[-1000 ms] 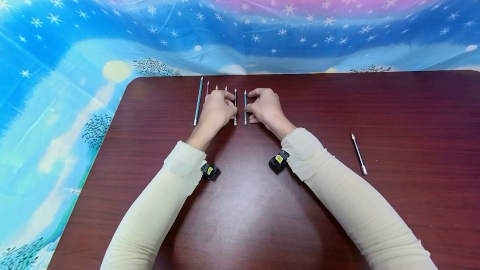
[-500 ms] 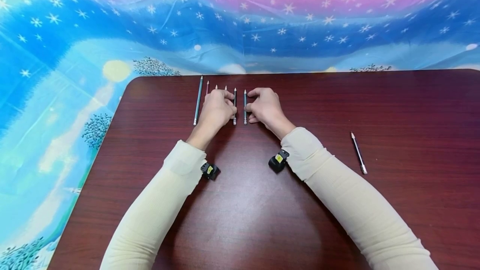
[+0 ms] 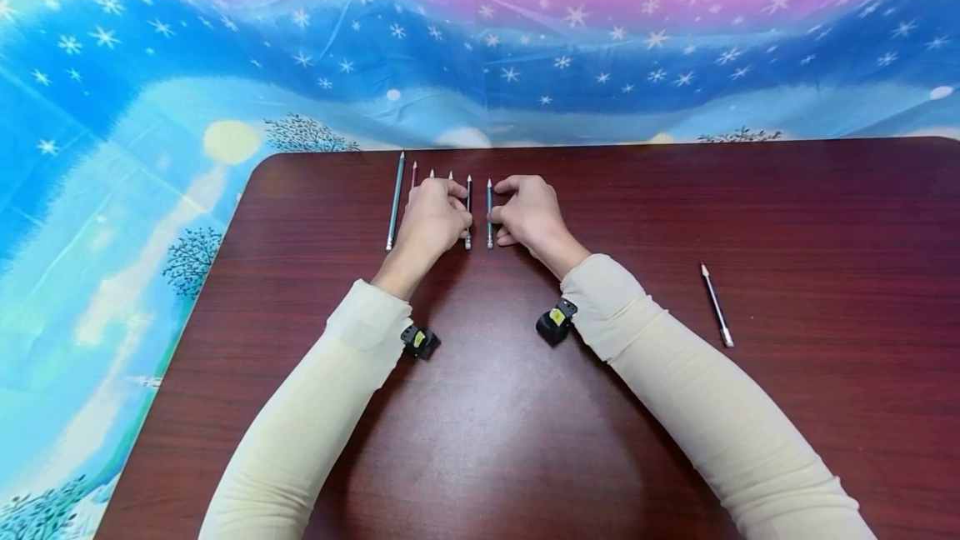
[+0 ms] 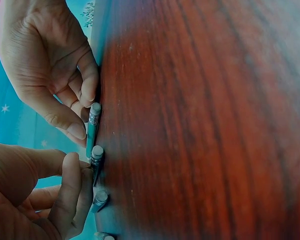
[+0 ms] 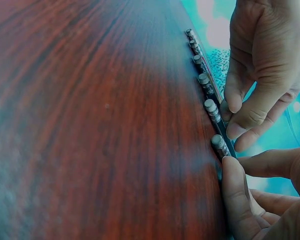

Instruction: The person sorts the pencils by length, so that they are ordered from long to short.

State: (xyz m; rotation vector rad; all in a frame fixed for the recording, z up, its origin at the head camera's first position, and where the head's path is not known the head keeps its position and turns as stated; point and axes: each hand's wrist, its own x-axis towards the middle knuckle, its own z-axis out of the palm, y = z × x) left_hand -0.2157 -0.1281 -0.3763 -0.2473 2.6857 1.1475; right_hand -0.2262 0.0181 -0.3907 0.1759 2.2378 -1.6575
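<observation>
Several pencils lie in a row on the dark wood table, tips away from me. My left hand (image 3: 432, 215) rests over the row, thumb and index fingertip right at the left side of a black pencil (image 3: 469, 197). Just right of that lies a teal pencil (image 3: 490, 233); its eraser end (image 4: 95, 108) shows in the left wrist view. My right hand (image 3: 534, 211) touches the teal pencil's right side with thumb and index finger spread along it. A narrow gap separates these two pencils. Two other pencils are mostly hidden under my left hand, only their tips showing.
A longer teal pencil (image 3: 395, 207) and a reddish pencil (image 3: 415, 175) make up the row's left end. Off to the right, a dark pencil (image 3: 717, 305) lies alone at a slant. A patterned snowflake cloth (image 3: 570, 48) hangs behind the table's far edge.
</observation>
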